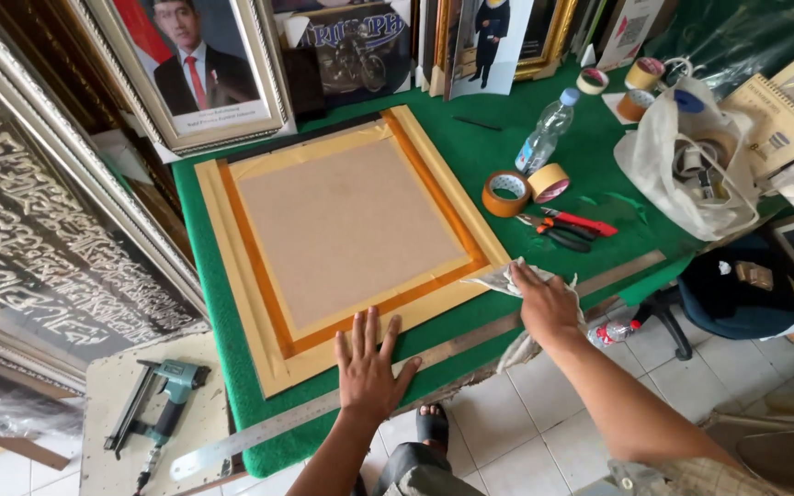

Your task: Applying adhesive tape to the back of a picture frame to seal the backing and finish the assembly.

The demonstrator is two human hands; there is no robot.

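A picture frame (346,230) lies face down on the green table (590,184), its brown backing board taped round with tan and orange strips. My left hand (369,363) rests flat, fingers spread, on the frame's near edge. My right hand (544,298) presses a crumpled grey cloth (507,280) against the frame's near right corner. A long steel ruler (323,409) lies along the table's front edge beneath both hands.
Two tape rolls (526,188), a plastic bottle (544,133), red-handled pliers and a cutter (567,230) lie right of the frame. A white plastic bag (682,156) sits further right. A staple gun (163,404) lies on a board at lower left. Framed pictures (195,64) lean behind.
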